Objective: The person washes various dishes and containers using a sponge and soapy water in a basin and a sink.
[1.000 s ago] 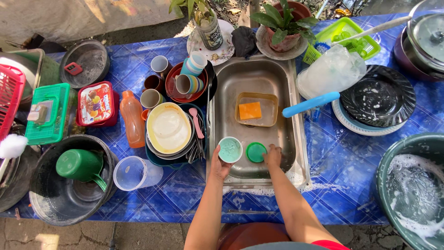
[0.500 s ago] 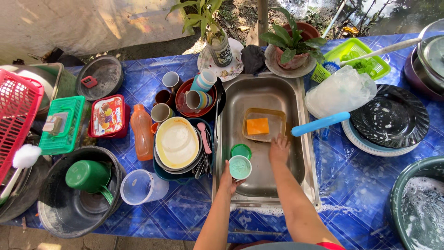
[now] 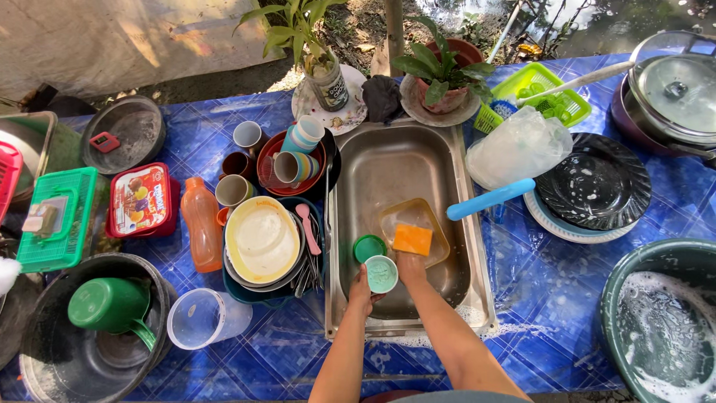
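Head view: your left hand grips a small teal cup over the sink, near its front wall. Your right hand closes its fingers on the orange sponge, lying in a clear tray mid-sink. A green lid lies just beside the cup.
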